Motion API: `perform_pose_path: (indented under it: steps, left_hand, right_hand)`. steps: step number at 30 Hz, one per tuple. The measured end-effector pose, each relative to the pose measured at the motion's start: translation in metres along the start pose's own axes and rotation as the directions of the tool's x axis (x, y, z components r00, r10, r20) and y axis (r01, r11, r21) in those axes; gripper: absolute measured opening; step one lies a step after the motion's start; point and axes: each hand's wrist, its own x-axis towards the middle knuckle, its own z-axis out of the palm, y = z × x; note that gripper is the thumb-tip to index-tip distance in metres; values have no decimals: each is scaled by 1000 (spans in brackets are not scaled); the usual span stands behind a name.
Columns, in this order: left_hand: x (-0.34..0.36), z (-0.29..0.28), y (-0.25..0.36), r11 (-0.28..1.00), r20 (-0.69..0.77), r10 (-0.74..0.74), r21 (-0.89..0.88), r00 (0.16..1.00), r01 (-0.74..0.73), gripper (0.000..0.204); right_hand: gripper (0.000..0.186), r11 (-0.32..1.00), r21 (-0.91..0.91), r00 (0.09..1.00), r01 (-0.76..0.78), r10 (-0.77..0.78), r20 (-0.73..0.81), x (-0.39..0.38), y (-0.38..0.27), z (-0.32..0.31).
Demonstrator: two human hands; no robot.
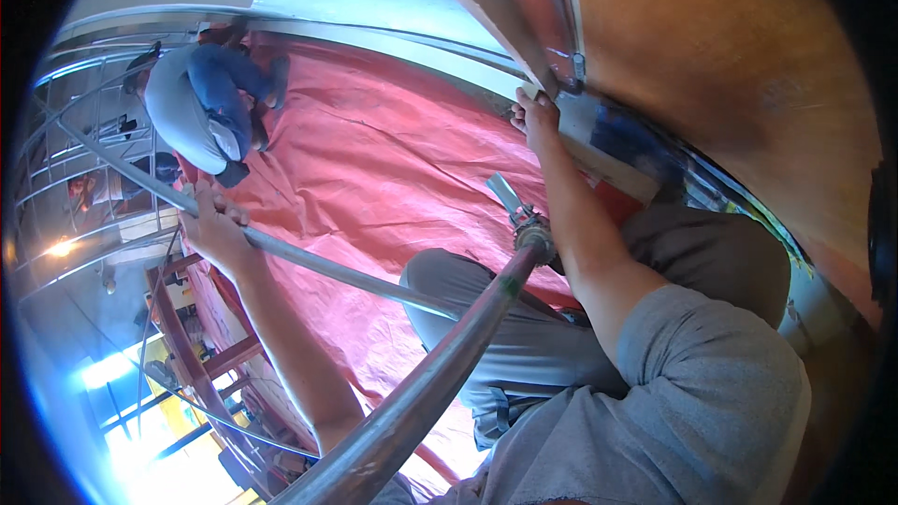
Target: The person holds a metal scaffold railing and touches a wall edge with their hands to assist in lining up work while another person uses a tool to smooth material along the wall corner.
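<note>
My left hand (217, 226) is closed round a thin grey metal tube (327, 268) that slants across the left half of the view. My right hand (536, 118) reaches forward to the base of the wall, fingers closed at the edge of a white strip (482, 72). A small pale piece shows at its fingertips, too small to name. Between my arms a thicker metal pipe (426, 369) rises from the lower edge to a scaffold clamp (533, 232). A flat metal piece (504, 191) juts from beside the clamp.
A creased red tarp (355, 159) covers the platform. At the far left a person (192, 98) bends low beside metal scaffold bars (89, 164). An orange-brown panel (730, 47) rises on the right. Below left stands a dark red frame (201, 383) near a bright opening.
</note>
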Motion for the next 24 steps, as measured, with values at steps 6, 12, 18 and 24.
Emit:
perform_pose_path:
  steps: [6, 12, 18, 24]
  left_hand:
    - [-5, 9, 7, 999, -21, -24, -30, 999, 23, 33]
    - [-7, 10, 8, 997, -40, -43, -70, 998, 40, 40]
    - [-9, 11, 9, 997, -54, -49, -67, 997, 45, 39]
    - [-8, 13, 10, 998, -45, -48, -54, 998, 46, 39]
  right_hand:
    - [22, 1000, -10, 1000, -2, 2, -25, 6, 0, -1]
    - [32, 1000, 2, 999, -21, 21, -45, 4, 2, 2]
    - [38, 1000, 6, 998, -20, 21, -61, 1, 0, 2]
    - [41, 1000, 11, 996, -22, 23, -83, 10, 2, 2]
